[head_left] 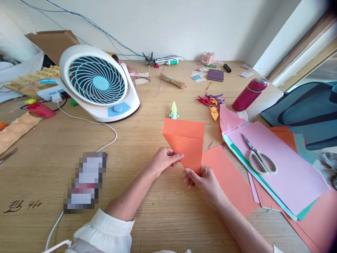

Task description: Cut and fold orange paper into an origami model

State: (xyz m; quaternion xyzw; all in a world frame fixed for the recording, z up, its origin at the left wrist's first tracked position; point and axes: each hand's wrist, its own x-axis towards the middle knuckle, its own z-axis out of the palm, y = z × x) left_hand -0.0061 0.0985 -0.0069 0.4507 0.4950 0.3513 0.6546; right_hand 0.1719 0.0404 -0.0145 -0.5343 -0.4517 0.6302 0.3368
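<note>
Held up in front of me is an orange sheet of paper [188,144], folded along a slanted left edge with a band across its top. My left hand [167,160] pinches its left edge, thumb on the front face. At the bottom corner, my right hand [201,179] grips the paper between thumb and fingers. Another orange sheet [229,179] lies flat on the table just right of my right hand. Behind the held paper stands a small yellow-green folded paper piece [173,109], its lower part hidden.
Scissors [259,156] rest on a stack of coloured paper [279,154] at right. A magenta bottle [250,94] stands beyond it, near a blue bag [302,109]. To the left are a white fan [100,84] and a phone [86,182] on a cable. A stick bundle [172,80] lies behind.
</note>
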